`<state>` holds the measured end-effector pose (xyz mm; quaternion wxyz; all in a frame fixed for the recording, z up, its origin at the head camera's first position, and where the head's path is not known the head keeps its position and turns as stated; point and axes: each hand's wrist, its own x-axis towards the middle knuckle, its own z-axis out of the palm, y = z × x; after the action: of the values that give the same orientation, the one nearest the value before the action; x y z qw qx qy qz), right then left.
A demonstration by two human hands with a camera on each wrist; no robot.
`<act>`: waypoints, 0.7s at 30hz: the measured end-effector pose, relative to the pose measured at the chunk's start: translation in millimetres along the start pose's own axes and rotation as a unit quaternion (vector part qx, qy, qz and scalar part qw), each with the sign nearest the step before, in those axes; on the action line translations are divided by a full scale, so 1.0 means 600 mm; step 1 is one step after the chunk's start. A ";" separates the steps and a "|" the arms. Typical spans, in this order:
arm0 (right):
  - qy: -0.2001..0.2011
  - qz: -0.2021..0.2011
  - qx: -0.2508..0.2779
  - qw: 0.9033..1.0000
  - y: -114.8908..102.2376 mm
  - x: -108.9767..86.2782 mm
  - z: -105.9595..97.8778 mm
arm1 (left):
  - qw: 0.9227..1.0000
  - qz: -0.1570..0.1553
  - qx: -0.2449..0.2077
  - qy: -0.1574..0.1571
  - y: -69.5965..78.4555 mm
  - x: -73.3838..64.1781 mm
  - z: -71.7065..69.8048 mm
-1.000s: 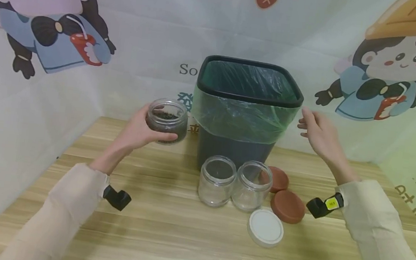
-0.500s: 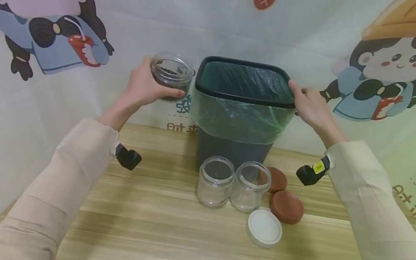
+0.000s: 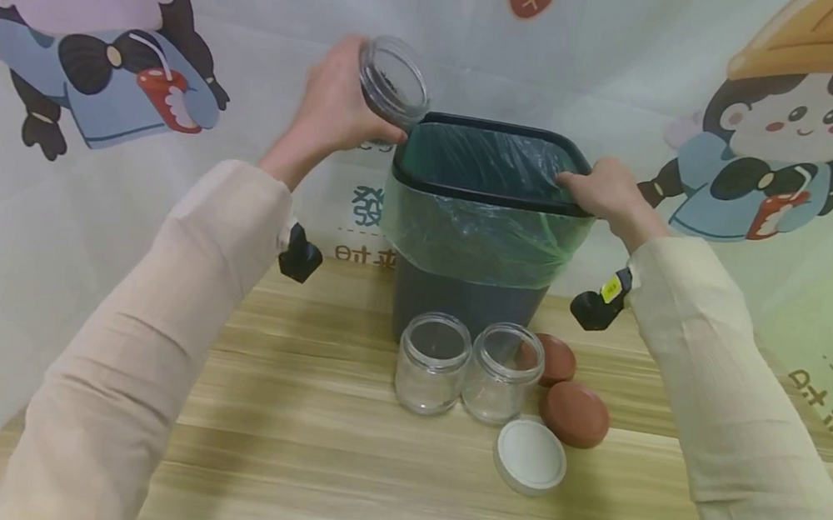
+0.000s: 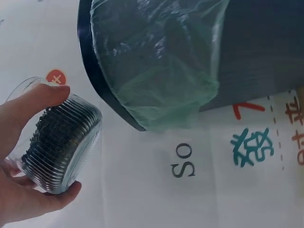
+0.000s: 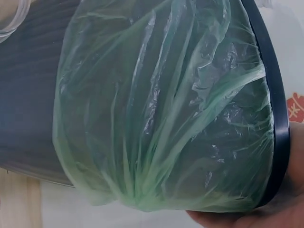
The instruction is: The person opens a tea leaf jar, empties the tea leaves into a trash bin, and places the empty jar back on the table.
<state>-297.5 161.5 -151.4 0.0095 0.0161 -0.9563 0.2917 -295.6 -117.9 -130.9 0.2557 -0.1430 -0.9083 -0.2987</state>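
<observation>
My left hand (image 3: 333, 105) grips a clear jar (image 3: 396, 82) with dark, loose, dried bits in it. The jar is tilted toward the bin, its mouth at the bin's left rim and raised above it. In the left wrist view, the dark bits (image 4: 52, 135) lie behind the jar's ribbed wall, with thumb and fingers on either side. A dark trash bin (image 3: 458, 302) stands upright with a green plastic bag (image 3: 479, 237) folded over its black rim. At the rim's right corner, my right hand (image 3: 607, 190) holds on, thumb over the inner side; its fingers are mostly hidden.
Two clear open jars (image 3: 431, 379) stand side by side before the bin. To their right lie two reddish-brown lids (image 3: 575, 413) and a white lid (image 3: 530, 457) on the wooden table (image 3: 336, 470). A printed cloth (image 3: 297, 14) hangs behind.
My left hand has lifted the jar up and rightward to the bin's rim and tipped it over. My right hand has moved left from beside the bin and taken hold of its rim.
</observation>
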 end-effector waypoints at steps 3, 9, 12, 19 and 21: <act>0.000 0.006 -0.001 1.000 -0.002 0.006 -0.001 | 0.999 0.026 0.020 0.002 0.009 0.013 0.002; -0.008 0.021 0.041 0.999 -0.004 0.010 0.002 | 0.996 0.036 0.076 -0.015 0.021 0.031 0.010; -0.012 0.029 0.052 0.998 -0.004 0.011 0.003 | 0.993 0.051 0.109 -0.023 0.025 0.037 0.018; -0.012 0.038 0.053 0.998 -0.005 0.012 0.004 | 0.976 0.100 0.190 -0.028 0.031 0.047 0.030; -0.008 0.036 0.050 0.998 -0.006 0.012 0.004 | 0.971 0.114 0.211 -0.026 0.034 0.051 0.032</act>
<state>-304.4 156.9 -151.0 -0.0096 -0.0156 -0.9405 0.3393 -320.0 -87.0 -118.0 0.2892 -0.1964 -0.9346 -0.0656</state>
